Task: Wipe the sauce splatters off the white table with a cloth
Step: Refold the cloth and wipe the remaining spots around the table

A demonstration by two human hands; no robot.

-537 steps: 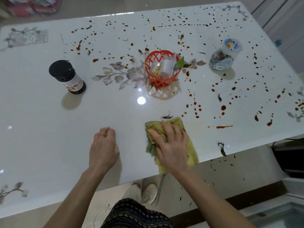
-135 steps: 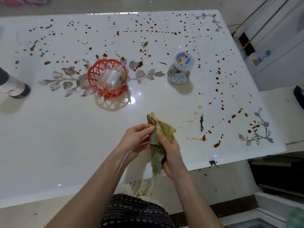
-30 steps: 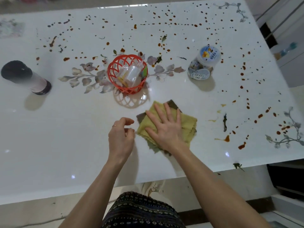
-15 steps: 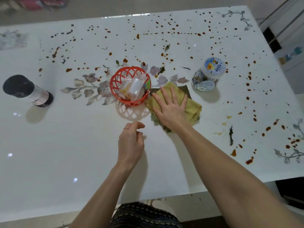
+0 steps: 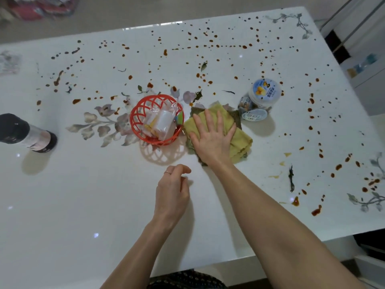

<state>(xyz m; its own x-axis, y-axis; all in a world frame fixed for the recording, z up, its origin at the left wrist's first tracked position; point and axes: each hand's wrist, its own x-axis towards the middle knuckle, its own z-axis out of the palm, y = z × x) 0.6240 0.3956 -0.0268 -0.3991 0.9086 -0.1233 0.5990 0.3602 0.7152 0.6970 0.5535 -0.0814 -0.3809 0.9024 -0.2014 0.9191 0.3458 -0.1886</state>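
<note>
Cloth beside jar, label illegible

right hand | pushed cloth farther, now between basket and jar | jar contact unclear

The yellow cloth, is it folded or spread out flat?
Folded. The cloth shows stacked edges at its near right corner, and the right hand presses flat on top.

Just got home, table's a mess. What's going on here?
A person is wiping a sauce-splattered white table. Their right hand presses a yellow-green cloth flat between the red basket and a jar. The left hand, loosely curled, holds nothing. The near side looks clean; splatters cover the far and right parts.
</note>
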